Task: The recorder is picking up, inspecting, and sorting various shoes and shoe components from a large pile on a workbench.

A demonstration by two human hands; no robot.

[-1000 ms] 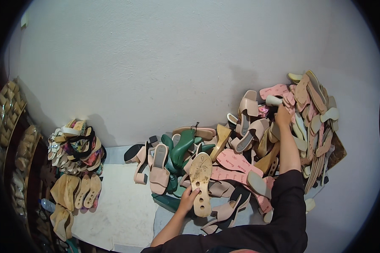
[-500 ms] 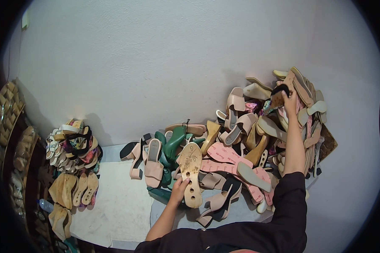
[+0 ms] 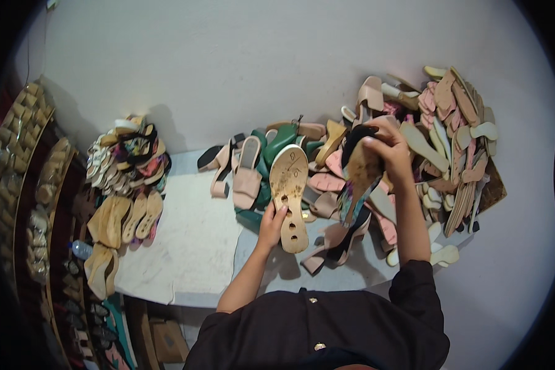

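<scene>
My left hand (image 3: 272, 223) grips a tan shoe sole (image 3: 290, 196) with holes in it, held flat side up over the table. My right hand (image 3: 385, 148) is shut on a dark, patterned heeled shoe (image 3: 359, 179), lifted above the heap. Beneath both hands lies a big pile of pink, beige and green heeled shoes and soles (image 3: 438, 142), spread toward the right against the wall.
A white table surface (image 3: 191, 240) runs left of the pile. A second heap of mixed sandals and soles (image 3: 126, 166) sits at the left. Racks of shoe parts (image 3: 18, 160) line the far left edge. A grey wall stands behind.
My right hand left the top of the right-hand pile and came back toward the middle holding a dark patterned shoe. My left hand kept hold of the tan sole.
</scene>
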